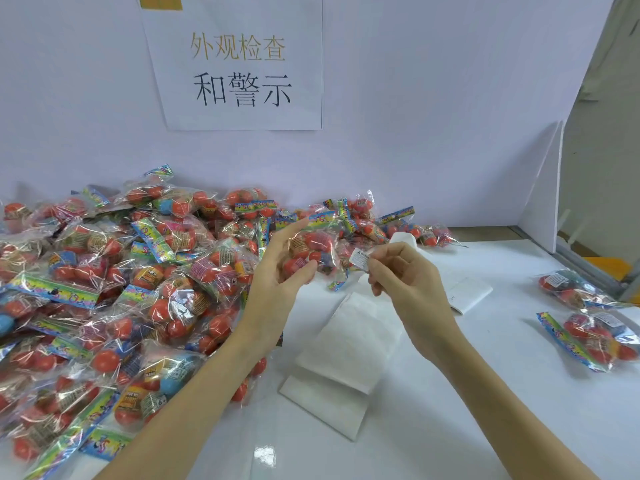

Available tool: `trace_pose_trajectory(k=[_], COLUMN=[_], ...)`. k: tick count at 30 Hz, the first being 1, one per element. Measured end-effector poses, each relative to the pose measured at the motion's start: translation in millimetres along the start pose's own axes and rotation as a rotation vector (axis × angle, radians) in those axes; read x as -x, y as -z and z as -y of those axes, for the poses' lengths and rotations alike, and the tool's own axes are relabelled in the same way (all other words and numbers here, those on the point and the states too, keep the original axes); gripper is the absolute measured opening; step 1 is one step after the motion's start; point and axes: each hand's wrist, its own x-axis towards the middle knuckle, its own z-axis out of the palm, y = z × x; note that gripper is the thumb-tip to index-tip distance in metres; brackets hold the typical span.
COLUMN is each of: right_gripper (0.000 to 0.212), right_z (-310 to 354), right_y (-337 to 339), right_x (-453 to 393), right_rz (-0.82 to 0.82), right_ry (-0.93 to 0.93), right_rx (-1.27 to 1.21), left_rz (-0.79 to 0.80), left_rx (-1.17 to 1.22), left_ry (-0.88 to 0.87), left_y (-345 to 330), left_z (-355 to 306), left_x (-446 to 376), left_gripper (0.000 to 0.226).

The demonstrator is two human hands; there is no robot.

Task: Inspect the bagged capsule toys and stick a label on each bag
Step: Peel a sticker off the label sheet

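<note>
My left hand (280, 268) holds a clear bag of red capsule toys (313, 249) raised above the table, thumb under it and fingers behind. My right hand (401, 275) pinches a small white label (359, 259) at its fingertips, right beside the bag's right side. A big pile of the same bags (114, 278) covers the left of the white table. Two bags (588, 327) with white labels lie apart at the right.
White backing sheets (346, 344) trail across the table under my hands, with another folded sheet (467, 292) to the right. A white wall with a printed sign (239, 64) stands behind. A white partition (543, 188) closes the right side.
</note>
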Motion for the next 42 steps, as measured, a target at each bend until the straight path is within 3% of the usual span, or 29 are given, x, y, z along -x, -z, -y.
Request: trace_pose_trajectory(k=[7,12,20,27,31,34,42], right_gripper=[0.011,0.029,0.036,0.039,0.040,0.041,0.043], right_z=[-4,-6,-11,-16,-17,-17,-18], right_y=[-5,-7,-7,-7,-6,-6,-12], right_x=[3,3,3,3,3,4,5], right_rz=[0.093,0.114,0.142,0.146,0.145,0.146,0.044], right_ry=[0.011,0.045,0.098,0.132,0.132,0.140,0.182], right_rx=[0.102,0.163,0.257,0.292,0.315,0.336,0.412], left_rz=[0.067,0.115,0.181,0.208,0.206,0.181,0.165], left_rx=[-0.027,-0.052,0.002,0.012,0.037,0.009,-0.012], left_ry=[-0.040,-0.051,-0.055,-0.014,-0.001,-0.042,-0.107], left_y=[-2,-3,-4,-3,-4,-4,-6], left_z=[3,3,2,2,1,0,1], left_x=[1,2,3,3,3,4,3], left_gripper=[0.051,0.051,0.057,0.064,0.055,0.043,0.050])
